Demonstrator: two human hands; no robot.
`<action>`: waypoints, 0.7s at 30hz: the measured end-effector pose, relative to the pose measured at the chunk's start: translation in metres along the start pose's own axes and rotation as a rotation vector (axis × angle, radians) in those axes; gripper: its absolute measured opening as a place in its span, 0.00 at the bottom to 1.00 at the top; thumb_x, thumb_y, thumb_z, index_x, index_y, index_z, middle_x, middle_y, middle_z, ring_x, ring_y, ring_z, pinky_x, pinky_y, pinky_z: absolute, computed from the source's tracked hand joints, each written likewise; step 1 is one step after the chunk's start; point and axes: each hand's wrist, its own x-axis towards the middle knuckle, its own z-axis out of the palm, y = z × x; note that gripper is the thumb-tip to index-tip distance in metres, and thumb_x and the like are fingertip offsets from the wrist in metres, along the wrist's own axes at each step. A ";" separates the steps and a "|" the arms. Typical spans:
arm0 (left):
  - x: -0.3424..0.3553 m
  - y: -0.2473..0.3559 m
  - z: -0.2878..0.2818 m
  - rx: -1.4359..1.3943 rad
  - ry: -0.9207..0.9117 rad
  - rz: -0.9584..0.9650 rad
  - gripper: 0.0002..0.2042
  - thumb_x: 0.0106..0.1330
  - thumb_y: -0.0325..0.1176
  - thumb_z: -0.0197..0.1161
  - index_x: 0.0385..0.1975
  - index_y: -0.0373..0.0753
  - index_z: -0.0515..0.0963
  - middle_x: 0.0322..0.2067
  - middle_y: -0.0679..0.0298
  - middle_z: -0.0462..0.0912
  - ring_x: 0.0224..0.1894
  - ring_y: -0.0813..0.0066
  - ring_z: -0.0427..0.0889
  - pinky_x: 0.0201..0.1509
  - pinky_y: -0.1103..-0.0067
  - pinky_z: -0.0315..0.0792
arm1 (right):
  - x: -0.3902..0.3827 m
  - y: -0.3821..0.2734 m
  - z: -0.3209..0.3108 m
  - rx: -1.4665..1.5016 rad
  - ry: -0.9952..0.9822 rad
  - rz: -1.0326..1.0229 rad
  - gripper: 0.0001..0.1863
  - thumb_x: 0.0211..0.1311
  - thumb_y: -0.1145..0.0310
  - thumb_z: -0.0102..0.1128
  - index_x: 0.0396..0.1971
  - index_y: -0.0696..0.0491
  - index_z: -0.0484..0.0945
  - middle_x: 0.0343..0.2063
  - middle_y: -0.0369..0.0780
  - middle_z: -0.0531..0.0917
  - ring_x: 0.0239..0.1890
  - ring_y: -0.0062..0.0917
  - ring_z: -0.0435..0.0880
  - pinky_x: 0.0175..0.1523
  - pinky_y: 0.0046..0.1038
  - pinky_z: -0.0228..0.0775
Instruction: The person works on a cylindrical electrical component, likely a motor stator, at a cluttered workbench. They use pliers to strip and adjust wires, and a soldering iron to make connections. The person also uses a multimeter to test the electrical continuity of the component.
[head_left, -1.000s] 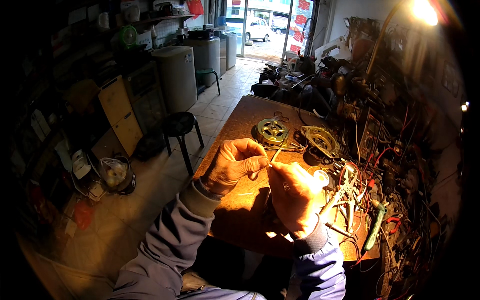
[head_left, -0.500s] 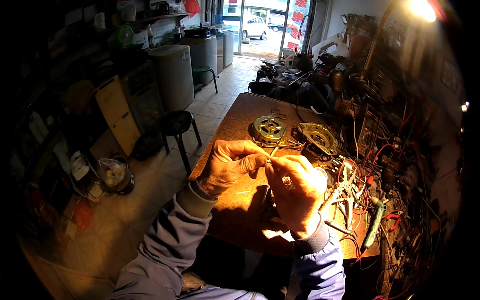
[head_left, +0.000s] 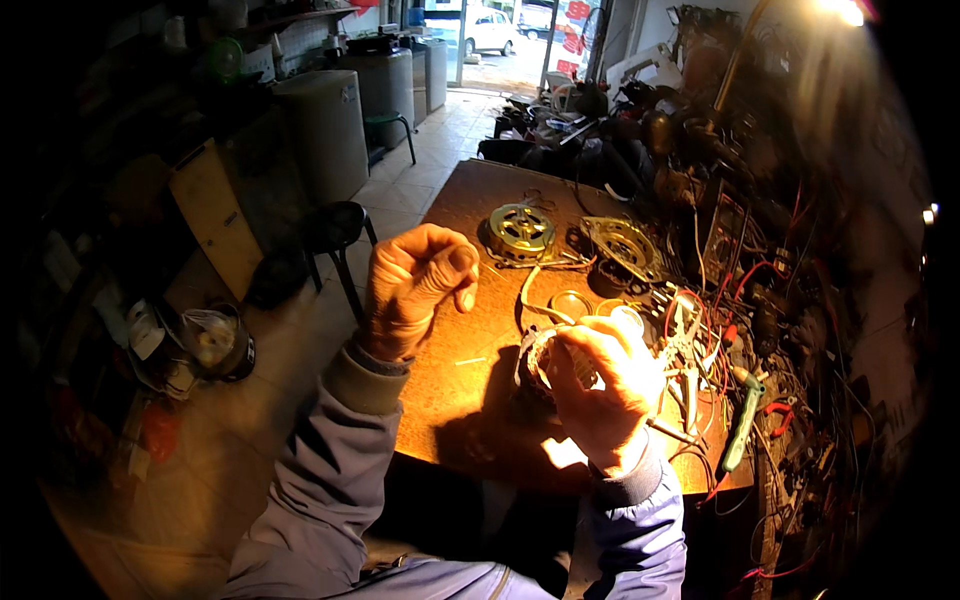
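My left hand [head_left: 418,290] is raised over the table's left side, thumb and fingers pinched together. Whatever it may hold is too small to make out. Below and to the right of it sits a ring-shaped motor stator [head_left: 530,362] with wire windings. My right hand [head_left: 608,385] is closed on its right side, thumb and forefinger bent over the ring and hiding much of it. A pale sleeved lead [head_left: 527,292] curves up from the stator. Beyond it lie a round, brass-coloured motor cover [head_left: 521,233] and a second, open cover [head_left: 622,248].
The wooden table [head_left: 465,200] is crowded on its right with tangled wires, metal pliers [head_left: 686,335], a green-handled tool [head_left: 743,425] and red-handled pliers [head_left: 778,415]. A lit lamp [head_left: 845,12] hangs at upper right. A black stool [head_left: 338,228] stands left of the table.
My hands, which met fingertip to fingertip at the pale lead, have parted. The left moved left and up; the right stayed low at the stator. The view has shifted slightly.
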 end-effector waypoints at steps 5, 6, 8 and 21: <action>-0.001 0.001 0.000 0.030 -0.008 0.017 0.13 0.78 0.36 0.69 0.35 0.33 0.79 0.32 0.63 0.79 0.27 0.81 0.78 0.32 0.83 0.76 | -0.022 0.018 -0.016 -0.053 -0.017 -0.013 0.16 0.52 0.84 0.76 0.40 0.54 0.86 0.37 0.43 0.88 0.39 0.36 0.89 0.49 0.35 0.83; -0.001 0.001 0.000 0.022 0.009 0.003 0.13 0.78 0.37 0.68 0.35 0.34 0.79 0.32 0.63 0.79 0.27 0.81 0.77 0.32 0.83 0.76 | -0.026 0.022 -0.019 -0.050 -0.028 -0.004 0.16 0.52 0.84 0.76 0.40 0.53 0.86 0.37 0.43 0.88 0.40 0.37 0.89 0.49 0.35 0.84; 0.000 0.001 -0.001 0.033 0.000 0.015 0.13 0.79 0.37 0.68 0.35 0.35 0.79 0.33 0.63 0.79 0.27 0.81 0.77 0.32 0.83 0.75 | -0.032 0.029 -0.024 -0.051 -0.043 0.022 0.17 0.52 0.84 0.76 0.40 0.52 0.86 0.38 0.43 0.88 0.41 0.37 0.89 0.51 0.35 0.84; 0.000 -0.001 -0.004 0.031 -0.025 0.018 0.11 0.79 0.37 0.66 0.36 0.36 0.79 0.34 0.64 0.79 0.26 0.81 0.78 0.31 0.84 0.75 | -0.055 0.043 -0.043 0.145 -0.129 0.314 0.13 0.52 0.84 0.77 0.38 0.55 0.91 0.44 0.43 0.90 0.50 0.32 0.88 0.57 0.32 0.80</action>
